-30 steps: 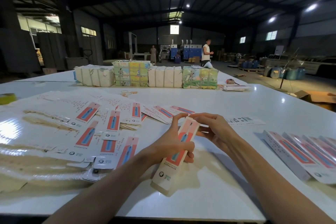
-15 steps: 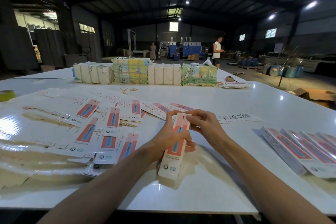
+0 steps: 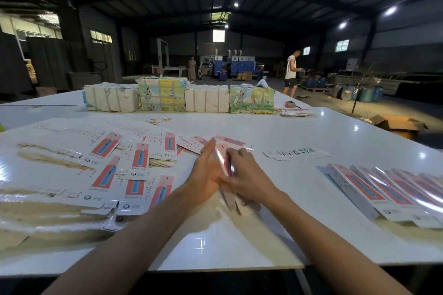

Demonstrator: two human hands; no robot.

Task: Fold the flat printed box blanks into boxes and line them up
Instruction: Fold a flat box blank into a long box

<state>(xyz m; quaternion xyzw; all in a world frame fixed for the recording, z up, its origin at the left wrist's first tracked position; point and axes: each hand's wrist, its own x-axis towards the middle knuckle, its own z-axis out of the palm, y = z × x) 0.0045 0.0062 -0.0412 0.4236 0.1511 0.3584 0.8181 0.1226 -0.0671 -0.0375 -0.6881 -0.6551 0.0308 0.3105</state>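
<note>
Over table (image 3: pixel 239 242): left hand (image 3: pixel 208 171) flat against box (image 3: pixel 222 159), right hand (image 3: pixel 248 176) gripping it.

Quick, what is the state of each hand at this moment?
Left hand: open, straight fingers pressed flat against the narrow red-and-white printed cardboard box.
Right hand: fingers curled round the same box, holding it.

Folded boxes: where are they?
Head view, right side of the table: the folded boxes lie in a row right of the right hand, nearer than a lone flat blank.
</note>
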